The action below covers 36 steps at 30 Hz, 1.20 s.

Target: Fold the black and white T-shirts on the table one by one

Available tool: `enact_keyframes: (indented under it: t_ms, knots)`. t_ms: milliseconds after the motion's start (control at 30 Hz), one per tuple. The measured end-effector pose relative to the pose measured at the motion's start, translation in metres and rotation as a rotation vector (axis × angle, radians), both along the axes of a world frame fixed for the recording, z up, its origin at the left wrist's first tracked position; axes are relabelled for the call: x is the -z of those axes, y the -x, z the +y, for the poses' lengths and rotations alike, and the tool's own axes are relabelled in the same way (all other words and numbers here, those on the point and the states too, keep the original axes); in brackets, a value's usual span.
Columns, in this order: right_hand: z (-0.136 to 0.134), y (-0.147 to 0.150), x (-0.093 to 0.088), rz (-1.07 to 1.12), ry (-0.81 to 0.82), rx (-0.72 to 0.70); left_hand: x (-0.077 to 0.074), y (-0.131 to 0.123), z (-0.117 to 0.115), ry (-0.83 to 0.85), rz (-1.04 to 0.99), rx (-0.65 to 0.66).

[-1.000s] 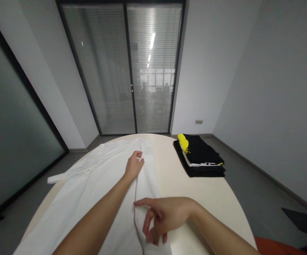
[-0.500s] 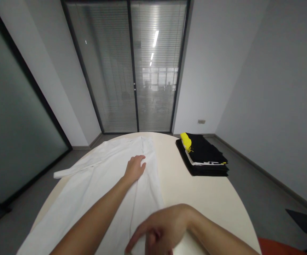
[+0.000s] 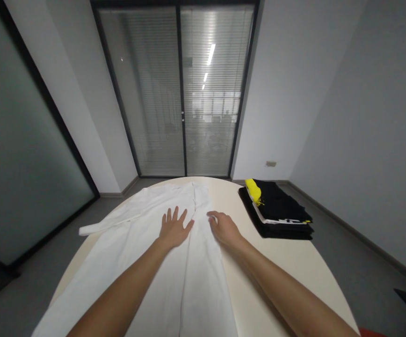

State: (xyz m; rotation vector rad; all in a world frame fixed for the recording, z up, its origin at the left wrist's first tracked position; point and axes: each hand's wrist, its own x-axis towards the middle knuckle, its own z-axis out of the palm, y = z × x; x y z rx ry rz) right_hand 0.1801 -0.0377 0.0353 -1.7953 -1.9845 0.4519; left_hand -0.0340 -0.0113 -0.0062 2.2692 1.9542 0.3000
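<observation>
Door (image 3: 210, 140): dark-framed glass with blinds, upright beyond the far side of the table; pale walls either side.
Table (image 3: 294, 271): round-edged, cream; the garment covers much of its left and middle, bare surface to the right.
Garment (image 3: 168, 290): white, spread flat beneath the left hand and to the left of most of the right hand; it runs on past both hands toward the far rim and back toward the wearer; a lengthwise line in the cloth passes between the hands.
Stack (image 3: 282, 201): folded dark cloths, beyond and right of the right hand, apart from the garment; yellow patch on top.
Sleeve (image 3: 99, 228): stretched out left, its end past the table's edge; well apart from both hands.
Left hand (image 3: 175, 229): open, palm down on the garment, fingers spread, thumb by the line.
Right hand (image 3: 223, 228): at the garment's right edge, index finger reaching over the cloth, other fingers bent; whether it pinches cloth, cannot tell.
</observation>
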Motion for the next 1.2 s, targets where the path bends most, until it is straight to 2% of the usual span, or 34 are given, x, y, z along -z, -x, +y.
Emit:
enact_keyframes:
  t_ms: [167,300,533,767,900,1000,1067,1200]
  knots:
    - [0.042,0.016,0.007,-0.022,0.020,0.142,-0.001,-0.002,0.006,-0.001,0.034,-0.002]
    - [0.063,0.017,0.010,-0.028,0.026,0.212,-0.003,-0.006,0.015,-0.008,0.044,-0.002]
    - [0.087,-0.012,0.017,-0.057,0.012,0.276,-0.005,-0.031,0.039,0.008,-0.002,0.017]
    - [0.107,-0.042,0.018,-0.103,0.017,0.308,0.001,-0.063,0.062,-0.032,-0.028,0.036]
    - [0.106,-0.045,0.016,-0.137,-0.017,0.281,0.001,-0.070,0.067,-0.058,-0.057,0.034]
    - [0.094,-0.043,0.011,-0.247,-0.112,0.199,-0.002,-0.069,0.064,-0.104,-0.094,0.054]
    - [0.082,-0.043,0.008,-0.324,-0.159,0.122,-0.006,-0.065,0.056,-0.127,-0.112,0.127]
    - [0.051,-0.042,0.001,-0.334,-0.133,-0.004,-0.017,-0.046,0.026,-0.065,-0.086,0.382]
